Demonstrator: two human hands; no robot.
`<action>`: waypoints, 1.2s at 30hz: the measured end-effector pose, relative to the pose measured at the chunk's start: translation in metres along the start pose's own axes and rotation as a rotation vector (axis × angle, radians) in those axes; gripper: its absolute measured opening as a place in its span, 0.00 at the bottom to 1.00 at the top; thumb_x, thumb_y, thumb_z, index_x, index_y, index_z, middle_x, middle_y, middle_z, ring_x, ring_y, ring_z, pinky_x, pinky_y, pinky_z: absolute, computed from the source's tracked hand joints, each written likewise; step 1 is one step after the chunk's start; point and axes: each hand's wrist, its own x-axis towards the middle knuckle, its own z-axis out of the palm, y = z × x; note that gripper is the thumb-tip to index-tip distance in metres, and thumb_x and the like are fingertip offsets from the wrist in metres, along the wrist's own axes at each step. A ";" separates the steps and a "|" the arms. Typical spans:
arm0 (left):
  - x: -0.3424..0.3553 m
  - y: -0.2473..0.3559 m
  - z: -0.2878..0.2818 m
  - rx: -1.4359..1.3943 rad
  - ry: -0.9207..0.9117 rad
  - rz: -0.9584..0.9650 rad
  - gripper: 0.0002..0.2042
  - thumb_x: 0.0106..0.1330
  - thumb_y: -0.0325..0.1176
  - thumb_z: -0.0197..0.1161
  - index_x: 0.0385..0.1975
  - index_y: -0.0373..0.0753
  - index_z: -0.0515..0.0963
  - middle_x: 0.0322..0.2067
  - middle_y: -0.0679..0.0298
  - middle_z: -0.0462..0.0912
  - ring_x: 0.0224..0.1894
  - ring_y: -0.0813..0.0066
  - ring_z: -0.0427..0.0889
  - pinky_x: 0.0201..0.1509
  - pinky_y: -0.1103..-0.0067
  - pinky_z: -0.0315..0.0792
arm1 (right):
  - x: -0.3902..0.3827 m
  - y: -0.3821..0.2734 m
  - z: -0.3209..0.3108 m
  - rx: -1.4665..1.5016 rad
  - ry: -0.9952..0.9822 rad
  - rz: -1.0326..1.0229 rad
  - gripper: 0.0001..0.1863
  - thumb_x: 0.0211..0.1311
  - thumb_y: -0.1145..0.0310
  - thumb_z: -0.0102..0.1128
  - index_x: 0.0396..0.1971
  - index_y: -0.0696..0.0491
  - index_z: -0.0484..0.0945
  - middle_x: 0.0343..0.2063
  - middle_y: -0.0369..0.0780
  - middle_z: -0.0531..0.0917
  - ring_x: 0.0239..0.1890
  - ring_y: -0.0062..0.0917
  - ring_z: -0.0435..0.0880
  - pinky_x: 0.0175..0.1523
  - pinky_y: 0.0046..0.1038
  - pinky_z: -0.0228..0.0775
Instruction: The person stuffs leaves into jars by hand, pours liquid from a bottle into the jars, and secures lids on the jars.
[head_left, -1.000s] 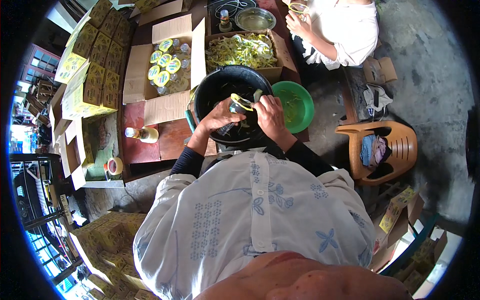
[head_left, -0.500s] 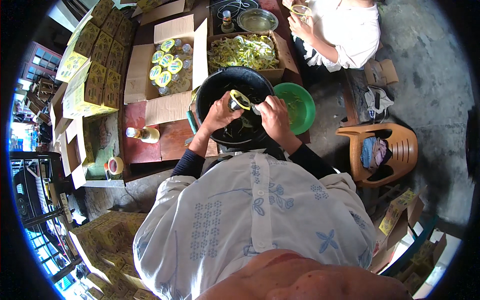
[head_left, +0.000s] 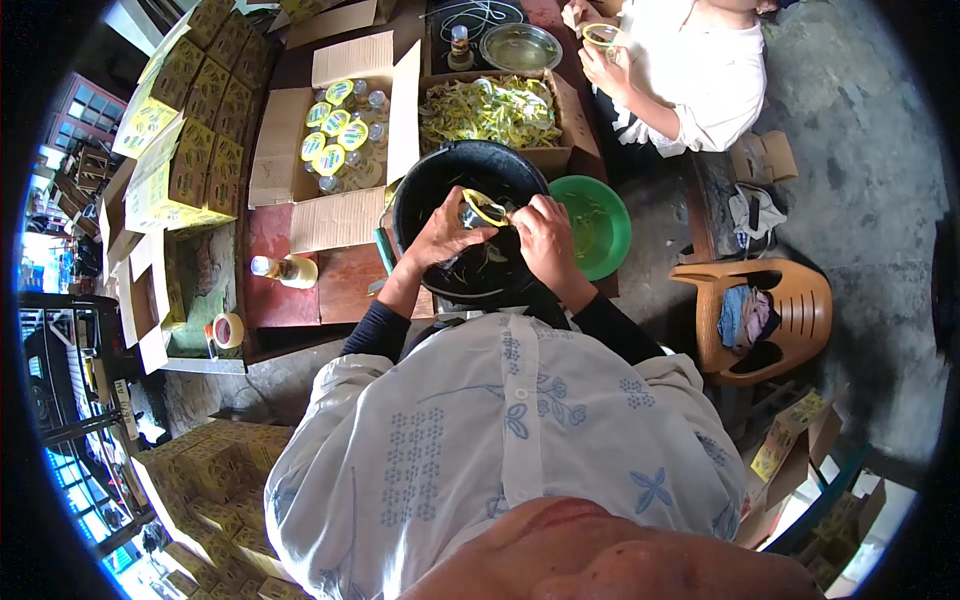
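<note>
Over the black bucket, my left hand grips a small clear plastic cup with a yellow-edged top, tilted. The fingers of my right hand are closed in a pinch at the right side of that yellow edge. Whether they hold a loose scrap there is hidden. Dark contents and thin yellowish strips show inside the bucket below my hands. Right of the bucket, a green basin holds liquid with a few strips floating in it.
Behind the bucket stand a cardboard box of shredded yellow-green strips and an open carton of yellow-lidded cups. A bottle and tape roll lie left. A co-worker's hand holds a cup. An orange chair stands right.
The cup has tipped, so its yellow edge now slants down to the right. My right hand has shifted slightly left and down, closer against the cup's edge.
</note>
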 end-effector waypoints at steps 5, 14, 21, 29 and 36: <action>-0.002 0.003 0.000 -0.263 -0.150 -0.291 0.25 0.58 0.35 0.75 0.51 0.35 0.72 0.39 0.65 0.81 0.38 0.84 0.79 0.39 0.80 0.76 | -0.002 -0.001 0.001 -0.114 -0.023 -0.091 0.05 0.50 0.77 0.60 0.27 0.54 0.75 0.30 0.39 0.72 0.37 0.36 0.75 0.44 0.39 0.65; 0.000 -0.007 -0.008 0.166 0.041 0.073 0.23 0.56 0.35 0.75 0.49 0.33 0.76 0.43 0.59 0.81 0.46 0.74 0.79 0.51 0.75 0.73 | 0.002 0.006 -0.005 0.090 -0.038 0.025 0.07 0.52 0.78 0.64 0.30 0.51 0.78 0.30 0.39 0.73 0.39 0.36 0.76 0.43 0.39 0.65; -0.001 0.007 0.004 0.005 -0.013 -0.081 0.28 0.53 0.41 0.79 0.47 0.34 0.72 0.39 0.62 0.79 0.43 0.77 0.75 0.49 0.76 0.72 | 0.001 0.005 -0.002 -0.060 -0.048 -0.094 0.07 0.49 0.77 0.62 0.29 0.51 0.77 0.30 0.37 0.73 0.38 0.34 0.76 0.44 0.38 0.65; 0.000 -0.008 0.001 -0.040 0.060 -0.101 0.25 0.52 0.38 0.79 0.43 0.35 0.72 0.29 0.66 0.78 0.30 0.81 0.76 0.35 0.80 0.72 | 0.011 0.009 -0.013 0.031 -0.068 -0.090 0.05 0.52 0.76 0.63 0.28 0.52 0.77 0.28 0.38 0.72 0.36 0.34 0.76 0.43 0.38 0.65; -0.002 0.012 -0.002 -0.385 -0.128 -0.323 0.21 0.58 0.30 0.72 0.48 0.35 0.71 0.36 0.63 0.82 0.31 0.78 0.82 0.36 0.80 0.77 | 0.011 0.020 -0.006 0.072 -0.064 -0.084 0.07 0.50 0.78 0.64 0.28 0.51 0.77 0.29 0.38 0.72 0.36 0.35 0.76 0.42 0.37 0.65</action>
